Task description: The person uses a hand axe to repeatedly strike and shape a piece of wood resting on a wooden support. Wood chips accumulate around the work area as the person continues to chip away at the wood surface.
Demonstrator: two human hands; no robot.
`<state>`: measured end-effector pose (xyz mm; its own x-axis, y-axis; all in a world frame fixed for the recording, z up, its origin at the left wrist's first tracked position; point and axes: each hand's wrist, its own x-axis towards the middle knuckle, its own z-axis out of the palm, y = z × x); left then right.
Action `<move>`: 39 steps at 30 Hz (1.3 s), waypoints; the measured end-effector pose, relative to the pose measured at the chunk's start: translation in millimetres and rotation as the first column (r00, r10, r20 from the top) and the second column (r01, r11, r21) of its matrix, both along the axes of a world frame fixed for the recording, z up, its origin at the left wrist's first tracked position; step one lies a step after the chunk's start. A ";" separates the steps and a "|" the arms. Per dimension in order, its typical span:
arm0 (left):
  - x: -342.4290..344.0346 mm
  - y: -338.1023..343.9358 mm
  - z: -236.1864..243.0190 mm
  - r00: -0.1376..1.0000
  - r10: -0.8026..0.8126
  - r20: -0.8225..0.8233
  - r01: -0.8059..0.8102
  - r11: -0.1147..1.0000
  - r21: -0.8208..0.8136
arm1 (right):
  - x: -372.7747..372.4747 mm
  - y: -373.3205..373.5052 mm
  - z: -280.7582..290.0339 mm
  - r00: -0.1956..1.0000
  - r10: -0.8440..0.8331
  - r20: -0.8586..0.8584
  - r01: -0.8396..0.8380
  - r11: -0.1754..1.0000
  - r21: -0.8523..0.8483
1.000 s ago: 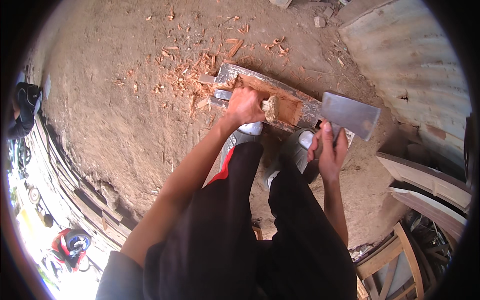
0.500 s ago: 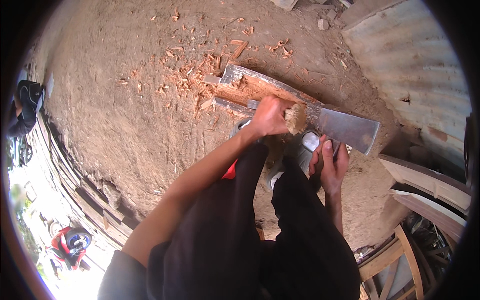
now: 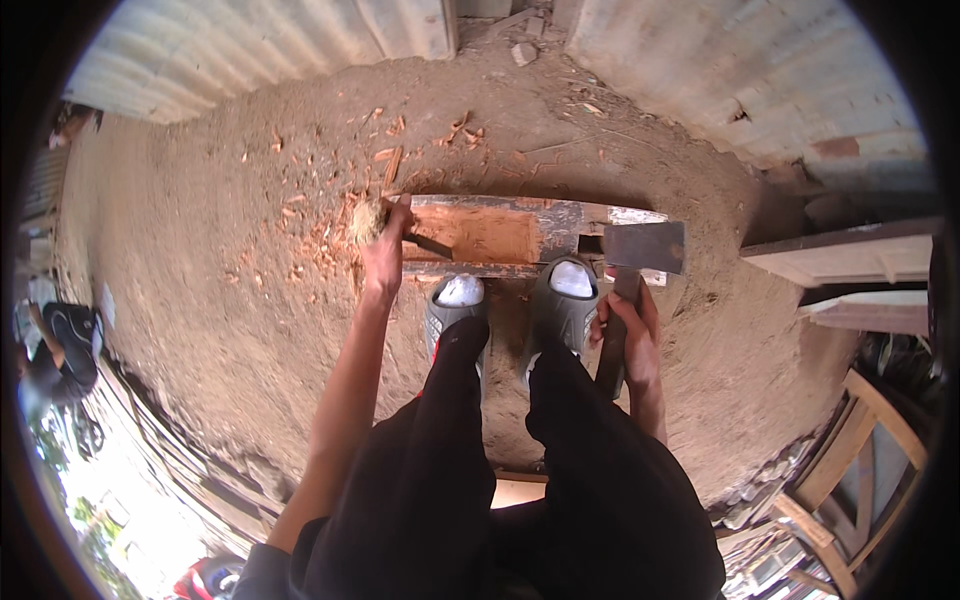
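While left fingers (image 3: 402,214) grip chisel (image 3: 430,245), right fingers (image 3: 643,305) hatchet (image 3: 645,250) | sandals (image 3: 575,312) beside timber (image 3: 490,233) | shavings (image 3: 392,166) beyond

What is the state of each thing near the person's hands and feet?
Left hand: closed around chisel
Right hand: closed around hatchet
Chisel: handle end frayed
Hatchet: held by its handle
Wooden beam: lying on ground, partly hollowed
Wood chips: scattered on ground
Grey slides: both worn

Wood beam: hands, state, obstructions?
Left hand gripping chisel, blade over the hollow. Right hand gripping hatchet. Wood beam partly hollowed. Shoes close by its near edge; chips around left end.
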<state>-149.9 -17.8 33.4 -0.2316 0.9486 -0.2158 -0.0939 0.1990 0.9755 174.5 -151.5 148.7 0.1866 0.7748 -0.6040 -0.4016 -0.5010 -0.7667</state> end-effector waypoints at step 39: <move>72.5 -18.7 25.1 0.963 -0.264 0.055 0.264 0.964 0.012 | 68.2 23.5 -135.5 0.369 0.248 0.896 -0.652 0.755 0.060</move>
